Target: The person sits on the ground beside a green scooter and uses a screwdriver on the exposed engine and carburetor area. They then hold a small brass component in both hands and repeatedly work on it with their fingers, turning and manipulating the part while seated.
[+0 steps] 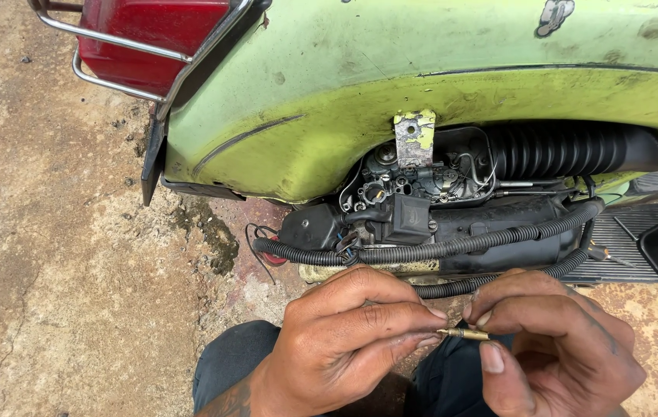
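Pinching a small brass jet at lower centre of the frame, I hold its long axis level between my left hand and right hand, fingertips closed on either end, below the scooter's exposed carburettor.

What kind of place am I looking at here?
Likely an outdoor or roadside scooter repair spot: a worn green scooter body with its engine exposed stands on stained concrete ground, while both hands pinch a small brass part.
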